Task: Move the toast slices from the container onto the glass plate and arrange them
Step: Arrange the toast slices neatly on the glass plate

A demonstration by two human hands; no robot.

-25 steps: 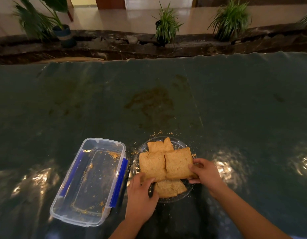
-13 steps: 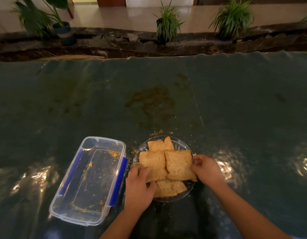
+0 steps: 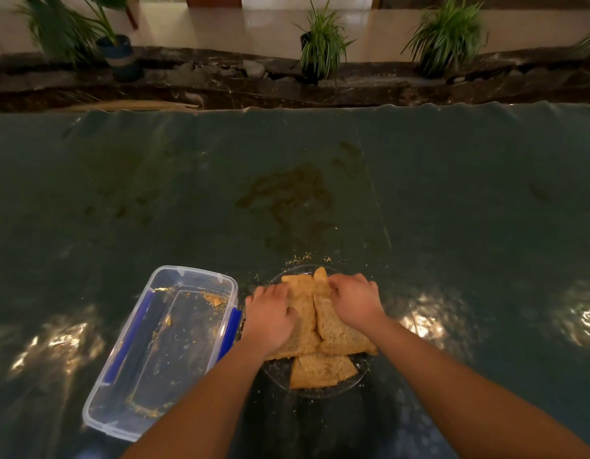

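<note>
Two bare hands reach forward over a round glass plate (image 3: 360, 380) that sits near the front edge of the desk (image 3: 452, 193). The left hand (image 3: 270, 318) lies palm down on the left side of the toast slices (image 3: 333, 329), fingers curled at their far ends. The right hand (image 3: 355, 299) lies palm down on the right side, fingers also curled over the far edge of the pile. Both hands press on the toast, but the fingertips are tucked out of sight, so whether they pinch a slice or only rest on it cannot be told.

The toast is golden brown with a rough, crumbly surface. Two larger slices lie side by side in the middle of the plate, partly covered by the hands. A smaller wedge-shaped piece (image 3: 322, 371) shows at the near edge of the plate, and the corners of another slice poke out at the far edge between the fingers. How many slices there are in all is hard to make out.

Just left of the plate stands a clear plastic container (image 3: 187, 276) with blue side clips, open, holding only scattered crumbs. More crumbs (image 3: 298, 260) dot the desk just beyond the plate. The desk is covered in a dark green sheet with a brownish stain (image 3: 287, 197) farther off and bright glare patches on both sides. Beyond its far edge, potted plants (image 3: 322, 44) stand along a dark stone ledge.
</note>
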